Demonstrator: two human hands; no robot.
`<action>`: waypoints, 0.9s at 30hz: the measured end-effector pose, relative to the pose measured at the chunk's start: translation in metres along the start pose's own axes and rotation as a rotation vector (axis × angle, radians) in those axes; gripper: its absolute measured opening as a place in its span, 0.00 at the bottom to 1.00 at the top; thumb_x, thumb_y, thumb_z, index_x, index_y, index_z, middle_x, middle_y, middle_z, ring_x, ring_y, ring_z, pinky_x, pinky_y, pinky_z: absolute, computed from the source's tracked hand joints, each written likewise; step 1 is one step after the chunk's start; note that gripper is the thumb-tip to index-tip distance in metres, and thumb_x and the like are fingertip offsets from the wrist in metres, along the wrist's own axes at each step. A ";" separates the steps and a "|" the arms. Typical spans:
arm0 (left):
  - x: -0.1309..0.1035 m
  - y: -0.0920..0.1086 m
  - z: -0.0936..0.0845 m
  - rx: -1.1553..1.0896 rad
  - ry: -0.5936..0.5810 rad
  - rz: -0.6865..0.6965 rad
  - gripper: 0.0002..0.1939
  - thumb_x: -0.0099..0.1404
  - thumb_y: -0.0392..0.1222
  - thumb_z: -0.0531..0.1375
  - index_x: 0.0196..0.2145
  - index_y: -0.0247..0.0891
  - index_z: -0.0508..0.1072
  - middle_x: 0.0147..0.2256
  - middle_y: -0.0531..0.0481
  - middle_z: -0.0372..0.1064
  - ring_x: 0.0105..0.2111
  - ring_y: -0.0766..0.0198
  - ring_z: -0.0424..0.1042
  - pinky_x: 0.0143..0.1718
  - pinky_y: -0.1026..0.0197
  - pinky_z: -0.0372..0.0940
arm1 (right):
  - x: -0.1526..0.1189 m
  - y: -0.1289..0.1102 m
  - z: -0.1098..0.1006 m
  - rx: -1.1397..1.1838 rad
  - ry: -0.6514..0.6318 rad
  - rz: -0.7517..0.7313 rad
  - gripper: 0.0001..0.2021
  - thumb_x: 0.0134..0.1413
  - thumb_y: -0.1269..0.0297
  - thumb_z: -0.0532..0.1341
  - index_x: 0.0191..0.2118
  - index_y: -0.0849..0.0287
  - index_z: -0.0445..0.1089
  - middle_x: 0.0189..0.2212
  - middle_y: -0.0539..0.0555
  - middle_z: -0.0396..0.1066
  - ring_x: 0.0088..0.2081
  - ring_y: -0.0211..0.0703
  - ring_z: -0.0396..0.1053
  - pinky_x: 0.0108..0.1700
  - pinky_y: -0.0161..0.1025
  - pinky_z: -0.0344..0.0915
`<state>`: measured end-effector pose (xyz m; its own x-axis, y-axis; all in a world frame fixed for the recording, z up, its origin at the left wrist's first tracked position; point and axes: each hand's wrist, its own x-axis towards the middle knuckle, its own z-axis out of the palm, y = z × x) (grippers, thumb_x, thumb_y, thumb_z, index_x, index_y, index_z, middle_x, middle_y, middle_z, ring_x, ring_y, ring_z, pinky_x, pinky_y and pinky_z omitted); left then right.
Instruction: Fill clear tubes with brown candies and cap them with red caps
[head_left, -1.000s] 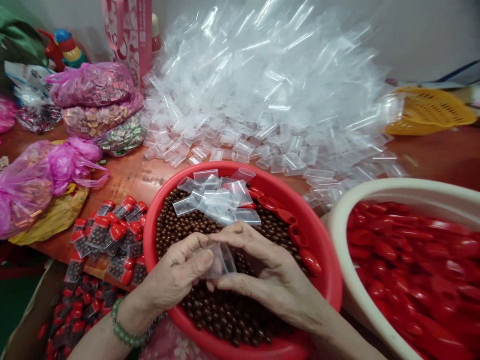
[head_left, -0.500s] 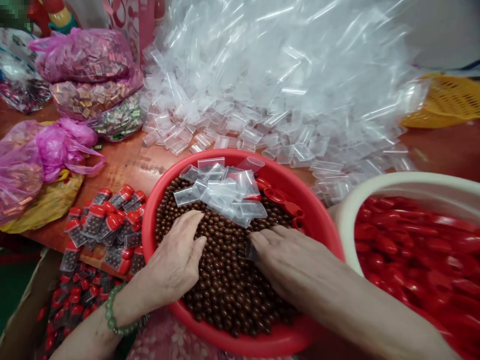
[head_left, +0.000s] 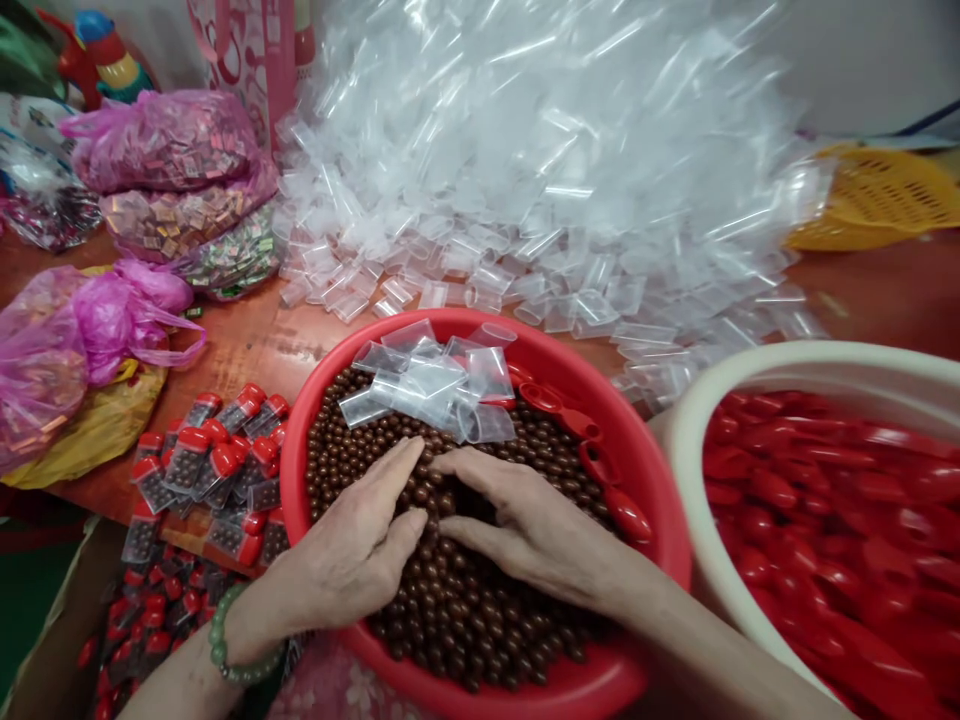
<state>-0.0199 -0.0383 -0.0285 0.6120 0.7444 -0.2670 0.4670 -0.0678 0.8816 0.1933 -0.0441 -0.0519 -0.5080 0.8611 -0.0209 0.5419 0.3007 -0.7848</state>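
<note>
A red basin (head_left: 300, 430) holds many brown beads (head_left: 480, 610). On the beads at its far side lie clear plastic sleeves (head_left: 427, 385), with several red caps (head_left: 600, 460) along the right wall. My left hand (head_left: 360, 540) rests on the beads at the left, thumb and fingers apart, with a green bead bracelet at the wrist. Facing it, my right hand (head_left: 517, 520) touches the beads near the middle, thumb apart from the fingers, and nothing shows between them. The fingertips of both hands are close together.
A big heap of clear sleeves (head_left: 555, 180) lies behind the basin. Right is a white tub (head_left: 690, 440) of red caps; behind it, a yellow basket (head_left: 877, 195). Filled red-capped packs (head_left: 202, 460) lie left, more in a box below. Pink bags (head_left: 172, 140) sit at the far left.
My right hand has moved left toward my left hand, its thumb now apart; the clear piece beside its fingers no longer shows. My left hand has shifted slightly right. The view has shifted a little.
</note>
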 end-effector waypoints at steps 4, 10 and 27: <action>-0.002 0.003 -0.002 -0.034 0.081 0.008 0.38 0.65 0.46 0.59 0.67 0.24 0.54 0.67 0.34 0.53 0.68 0.49 0.55 0.69 0.44 0.49 | -0.003 -0.006 -0.006 0.277 0.067 0.010 0.14 0.58 0.62 0.65 0.50 0.55 0.72 0.48 0.56 0.75 0.49 0.44 0.72 0.53 0.42 0.68; 0.004 0.007 -0.001 -0.134 0.093 0.001 0.34 0.63 0.44 0.63 0.64 0.30 0.64 0.62 0.38 0.65 0.62 0.51 0.65 0.66 0.51 0.56 | -0.006 -0.013 -0.012 0.395 0.094 -0.058 0.17 0.60 0.59 0.65 0.53 0.53 0.72 0.46 0.54 0.76 0.49 0.42 0.73 0.53 0.39 0.68; 0.006 0.018 0.012 -0.475 0.229 -0.025 0.10 0.62 0.40 0.65 0.41 0.35 0.77 0.38 0.48 0.77 0.39 0.62 0.74 0.44 0.62 0.66 | -0.021 -0.020 -0.007 0.367 0.380 -0.158 0.07 0.57 0.70 0.66 0.42 0.55 0.74 0.34 0.50 0.75 0.35 0.38 0.73 0.40 0.34 0.71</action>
<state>-0.0003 -0.0434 -0.0193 0.4247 0.8716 -0.2448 0.1062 0.2206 0.9696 0.1975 -0.0651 -0.0310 -0.2503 0.9248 0.2865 0.1750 0.3343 -0.9261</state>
